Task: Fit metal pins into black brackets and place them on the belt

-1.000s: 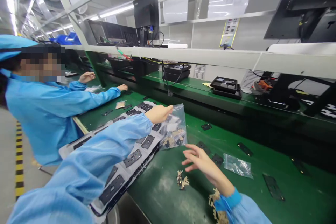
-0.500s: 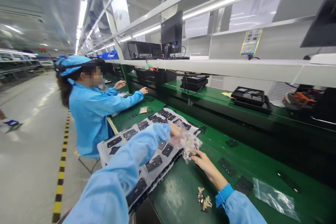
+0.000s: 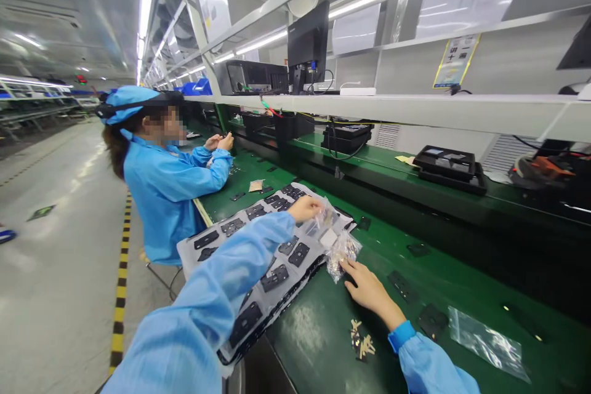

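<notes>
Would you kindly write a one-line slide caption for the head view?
Left hand and right hand hold a clear plastic bag of small parts over a green workbench.

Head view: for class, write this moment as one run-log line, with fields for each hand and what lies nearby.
left hand: holds clear plastic bag at top | right hand: at bag's lower end | nearby: tan pieces, grey sheet

a factory assembly line: long green tabletop [image 3: 314, 351], a worker [image 3: 166, 203] in a blue smock, overhead monitor [image 3: 308, 37], striped floor tape [image 3: 120, 283].
</notes>
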`<move>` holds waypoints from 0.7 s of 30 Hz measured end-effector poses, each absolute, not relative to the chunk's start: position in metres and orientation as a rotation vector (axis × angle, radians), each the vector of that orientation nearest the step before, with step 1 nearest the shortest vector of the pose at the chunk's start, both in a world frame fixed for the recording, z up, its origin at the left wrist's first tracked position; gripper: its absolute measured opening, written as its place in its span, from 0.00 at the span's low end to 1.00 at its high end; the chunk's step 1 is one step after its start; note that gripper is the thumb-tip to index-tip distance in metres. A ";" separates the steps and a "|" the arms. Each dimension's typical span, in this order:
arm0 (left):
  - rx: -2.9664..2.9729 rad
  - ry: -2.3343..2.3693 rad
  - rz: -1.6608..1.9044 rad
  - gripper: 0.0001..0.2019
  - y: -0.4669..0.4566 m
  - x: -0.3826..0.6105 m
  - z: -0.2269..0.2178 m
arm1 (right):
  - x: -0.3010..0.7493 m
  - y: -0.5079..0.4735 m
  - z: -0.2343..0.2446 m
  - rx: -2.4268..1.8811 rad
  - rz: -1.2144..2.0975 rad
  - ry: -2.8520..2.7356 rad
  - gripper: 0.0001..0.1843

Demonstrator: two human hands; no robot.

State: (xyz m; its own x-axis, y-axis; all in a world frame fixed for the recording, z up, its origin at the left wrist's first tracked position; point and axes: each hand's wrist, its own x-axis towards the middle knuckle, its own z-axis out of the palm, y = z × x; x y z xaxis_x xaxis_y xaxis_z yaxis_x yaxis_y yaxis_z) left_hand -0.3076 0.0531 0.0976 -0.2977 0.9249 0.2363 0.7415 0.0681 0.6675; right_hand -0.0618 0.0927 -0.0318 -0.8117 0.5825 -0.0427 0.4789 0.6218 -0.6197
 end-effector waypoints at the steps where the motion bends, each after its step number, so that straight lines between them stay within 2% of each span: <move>1: 1.647 2.064 1.121 0.11 0.045 -0.311 0.104 | -0.060 0.093 -0.030 -0.899 0.975 -2.651 0.29; 5: 1.551 1.905 1.331 0.17 0.003 -0.307 0.122 | -0.055 0.087 -0.007 -0.898 1.098 -2.475 0.17; 8: 1.541 1.766 1.331 0.17 -0.026 -0.277 0.121 | -0.048 0.067 0.031 -0.817 1.241 -2.295 0.19; 9: 1.544 1.722 1.307 0.16 -0.032 -0.262 0.119 | -0.043 0.059 0.046 -0.752 1.345 -2.215 0.22; 11: 1.536 1.637 1.248 0.16 -0.041 -0.232 0.112 | -0.030 0.040 0.070 -0.508 1.819 -1.863 0.23; 13: 1.461 1.543 1.237 0.15 -0.045 -0.205 0.105 | -0.014 0.024 0.084 -0.428 2.041 -1.668 0.22; 17: 1.158 1.318 1.368 0.16 -0.050 -0.168 0.088 | 0.020 0.012 0.080 -0.666 1.932 -1.538 0.19; 21: 0.904 1.053 1.286 0.14 -0.058 -0.144 0.074 | 0.051 0.010 0.066 -0.822 1.798 -1.481 0.18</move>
State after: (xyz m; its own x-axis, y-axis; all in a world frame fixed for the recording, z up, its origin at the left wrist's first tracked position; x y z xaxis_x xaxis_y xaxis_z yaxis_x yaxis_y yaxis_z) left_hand -0.1436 -0.0581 0.0742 -0.0148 0.9948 -0.1007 -0.2951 0.0919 0.9510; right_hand 0.0512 0.0102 0.0657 -0.5854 0.8086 -0.0587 -0.0974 -0.1420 -0.9851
